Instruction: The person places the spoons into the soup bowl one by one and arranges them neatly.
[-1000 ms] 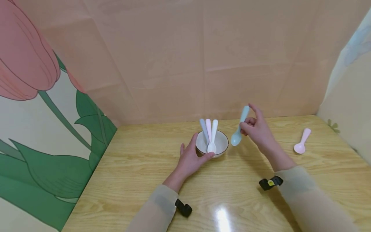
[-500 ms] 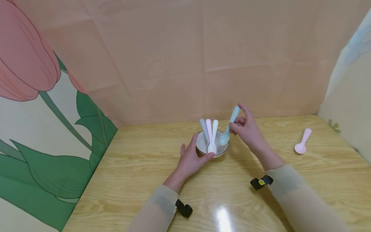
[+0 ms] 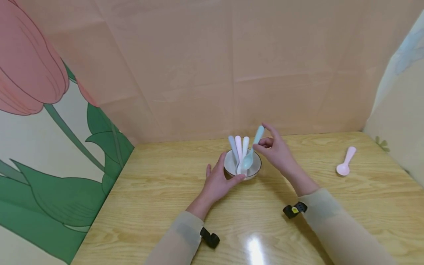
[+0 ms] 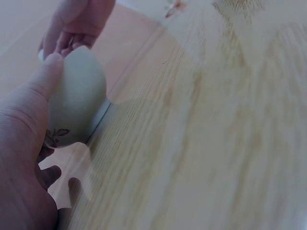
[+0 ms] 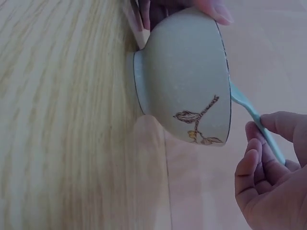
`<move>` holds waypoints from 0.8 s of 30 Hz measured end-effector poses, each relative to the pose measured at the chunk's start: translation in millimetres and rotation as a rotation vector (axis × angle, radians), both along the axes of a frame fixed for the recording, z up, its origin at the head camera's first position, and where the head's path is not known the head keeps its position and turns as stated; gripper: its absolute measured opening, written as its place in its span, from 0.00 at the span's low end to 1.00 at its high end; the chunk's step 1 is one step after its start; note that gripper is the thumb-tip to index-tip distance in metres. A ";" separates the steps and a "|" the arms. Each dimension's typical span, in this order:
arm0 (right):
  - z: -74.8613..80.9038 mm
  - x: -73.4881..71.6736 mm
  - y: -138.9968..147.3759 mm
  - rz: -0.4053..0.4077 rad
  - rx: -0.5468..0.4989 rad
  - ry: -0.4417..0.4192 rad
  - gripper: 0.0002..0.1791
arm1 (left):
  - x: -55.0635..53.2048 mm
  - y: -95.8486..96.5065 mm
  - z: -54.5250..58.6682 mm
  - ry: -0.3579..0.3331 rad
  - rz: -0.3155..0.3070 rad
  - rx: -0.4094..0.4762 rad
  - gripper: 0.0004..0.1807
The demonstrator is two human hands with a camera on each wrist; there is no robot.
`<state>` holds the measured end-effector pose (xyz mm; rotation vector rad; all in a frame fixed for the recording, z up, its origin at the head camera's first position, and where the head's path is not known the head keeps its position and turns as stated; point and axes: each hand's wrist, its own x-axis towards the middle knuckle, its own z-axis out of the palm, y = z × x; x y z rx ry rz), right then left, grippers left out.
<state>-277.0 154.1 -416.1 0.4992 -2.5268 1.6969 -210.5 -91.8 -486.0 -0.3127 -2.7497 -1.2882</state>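
A white bowl (image 3: 256, 161) with a thin dark rim stands on the wooden table; its outer wall (image 5: 187, 72) carries a brown leafy sprig. My left hand (image 3: 218, 184) grips its near left side, thumb at the rim. Leaning inside the bowl are a blue-grey spoon (image 3: 232, 144), a pink spoon (image 3: 238, 143) and a white spoon (image 3: 245, 144). Pinched by its handle in my right hand (image 3: 279, 154), a pale teal spoon (image 3: 258, 135) tilts with its head inside the bowl, overlapping the white spoon's head in the head view.
Another pink spoon (image 3: 346, 161) lies on the table (image 3: 159, 191) to the right. A peach-coloured backdrop (image 3: 185, 84) rises behind the table's far edge, and a panel with a printed tulip (image 3: 29, 62) borders it on the left.
My right hand has moved left with the teal spoon, bringing its head from beside the bowl to within the rim. The left hand and bowl have stayed in place.
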 end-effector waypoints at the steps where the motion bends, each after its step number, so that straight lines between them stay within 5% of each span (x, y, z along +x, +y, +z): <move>1: -0.9 -0.2 -0.6 0.002 0.011 0.001 0.51 | 0.0 -0.2 0.0 -0.002 0.001 -0.002 0.60; 24: -14.4 -2.0 -8.4 -0.005 0.137 0.031 0.49 | -1.0 0.2 -0.9 0.000 -0.001 -0.009 0.59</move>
